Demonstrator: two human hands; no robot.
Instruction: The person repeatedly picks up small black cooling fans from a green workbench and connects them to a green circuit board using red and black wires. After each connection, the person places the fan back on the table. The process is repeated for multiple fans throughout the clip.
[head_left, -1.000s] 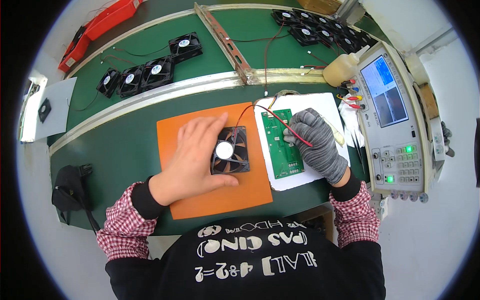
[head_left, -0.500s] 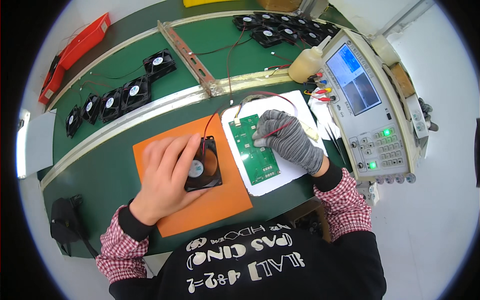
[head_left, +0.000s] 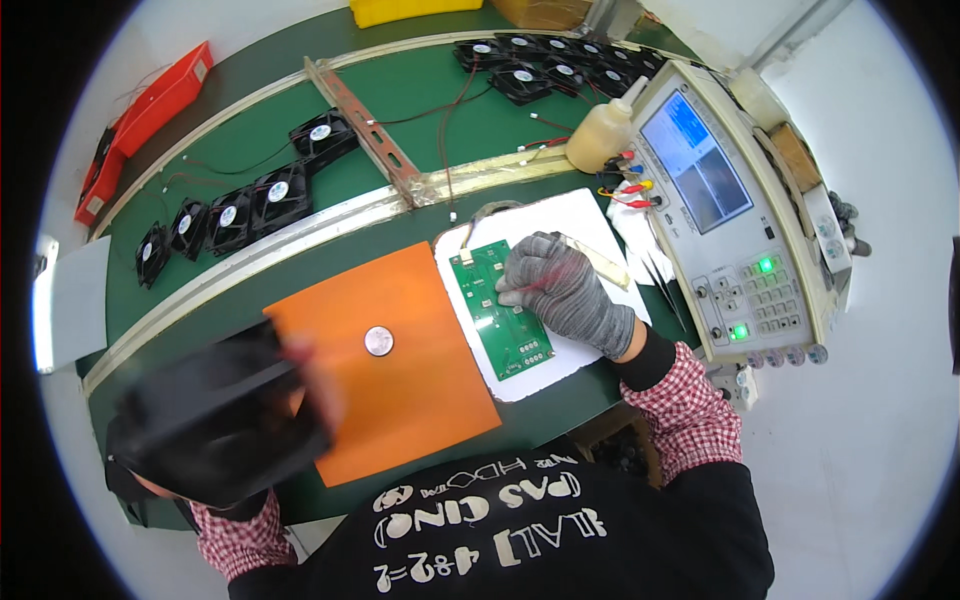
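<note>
My left hand is mostly hidden behind a black cooling fan. It grips the fan, raised at the lower left and smeared by motion. On the orange sheet lies a small round silvery disc. My right hand, in a grey striped glove, rests over a green circuit board with its fingertips pinched together; what is between them is hidden. A faint reddish blur crosses the glove. The board lies on a white pad, with a cable plugged in at its top end.
Black fans stand in a row behind the metal rail at left, and more fans lie at the back right. A bottle, tweezers and a tester with a screen are at right. Red bins sit far left.
My left hand has lifted the fan off the orange sheet, moving left and up close to the camera. The silvery disc has come into view. My right hand has stayed over the board.
</note>
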